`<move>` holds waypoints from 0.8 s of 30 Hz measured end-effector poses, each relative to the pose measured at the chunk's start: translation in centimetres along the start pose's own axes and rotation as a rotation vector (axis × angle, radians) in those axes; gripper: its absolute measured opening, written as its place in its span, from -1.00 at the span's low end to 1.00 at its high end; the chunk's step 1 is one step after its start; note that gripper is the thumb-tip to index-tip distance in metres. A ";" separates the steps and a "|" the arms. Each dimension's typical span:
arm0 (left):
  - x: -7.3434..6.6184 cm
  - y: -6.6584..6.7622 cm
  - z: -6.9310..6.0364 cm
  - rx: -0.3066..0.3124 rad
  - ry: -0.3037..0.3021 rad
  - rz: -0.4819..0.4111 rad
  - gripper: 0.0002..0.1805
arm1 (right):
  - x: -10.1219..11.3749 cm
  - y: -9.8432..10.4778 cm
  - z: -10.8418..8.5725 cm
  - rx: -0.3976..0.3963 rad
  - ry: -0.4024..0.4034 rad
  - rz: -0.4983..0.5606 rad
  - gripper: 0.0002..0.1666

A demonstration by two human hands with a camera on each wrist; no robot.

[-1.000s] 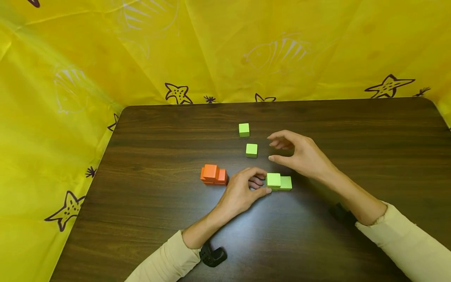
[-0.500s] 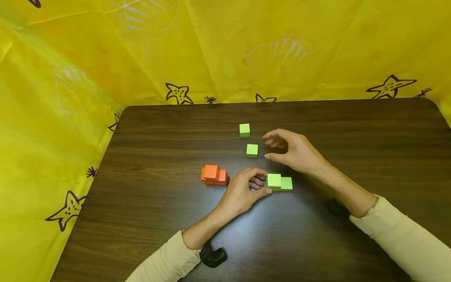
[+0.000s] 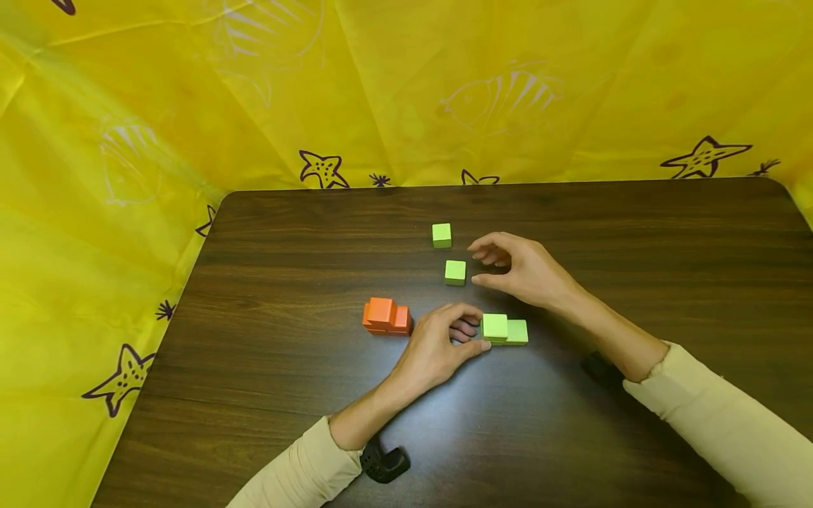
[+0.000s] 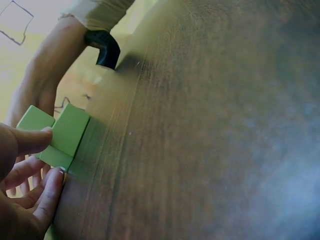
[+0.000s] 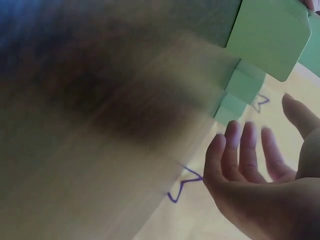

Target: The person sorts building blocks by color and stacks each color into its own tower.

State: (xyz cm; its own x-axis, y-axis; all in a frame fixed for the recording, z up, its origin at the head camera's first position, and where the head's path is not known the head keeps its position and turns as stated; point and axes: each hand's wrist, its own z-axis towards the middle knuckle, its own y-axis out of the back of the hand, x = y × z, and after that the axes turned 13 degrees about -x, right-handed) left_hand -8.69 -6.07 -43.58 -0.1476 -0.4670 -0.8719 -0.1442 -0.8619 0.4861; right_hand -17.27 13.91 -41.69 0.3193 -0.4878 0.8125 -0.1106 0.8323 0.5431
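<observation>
Near the table's middle, my left hand (image 3: pixel 437 344) pinches the left end of a small stack of green blocks (image 3: pixel 495 326), index finger at the back and thumb at the front. One block sits on top at the stack's left end, and a lower part extends to the right. In the left wrist view, fingertips touch the green blocks (image 4: pixel 70 130). My right hand (image 3: pixel 530 271) hovers with thumb and fingers apart, holding nothing, just right of a loose green cube (image 3: pixel 455 272). A second green cube (image 3: pixel 442 236) lies farther back.
Left of my left hand stands a cluster of stacked orange blocks (image 3: pixel 386 317), close to its knuckles. The dark wood table (image 3: pixel 286 395) ends at the back against a yellow cloth (image 3: pixel 394 85) printed with fish and starfish. A black device (image 3: pixel 384 462) hangs at the left wrist.
My right hand has moved a little left, closer to the nearer loose green cube. The left hand has stayed at the green stack, and the blocks have not visibly moved.
</observation>
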 end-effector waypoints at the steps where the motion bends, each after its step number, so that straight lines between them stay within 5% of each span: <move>1: 0.0 0.0 0.0 0.001 0.001 -0.001 -0.62 | 0.0 0.0 0.1 0.001 0.000 -0.002 -0.47; 24: -0.1 0.0 0.0 0.005 -0.004 0.002 -0.62 | -0.2 -0.6 1.6 0.083 -0.066 0.012 -0.51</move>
State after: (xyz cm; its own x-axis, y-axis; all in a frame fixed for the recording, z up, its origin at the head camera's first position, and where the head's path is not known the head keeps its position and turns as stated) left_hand -8.64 -6.04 -43.50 -0.1516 -0.4677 -0.8708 -0.1484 -0.8602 0.4879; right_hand -18.76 13.10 -41.86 0.2547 -0.4963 0.8300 -0.1926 0.8151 0.5464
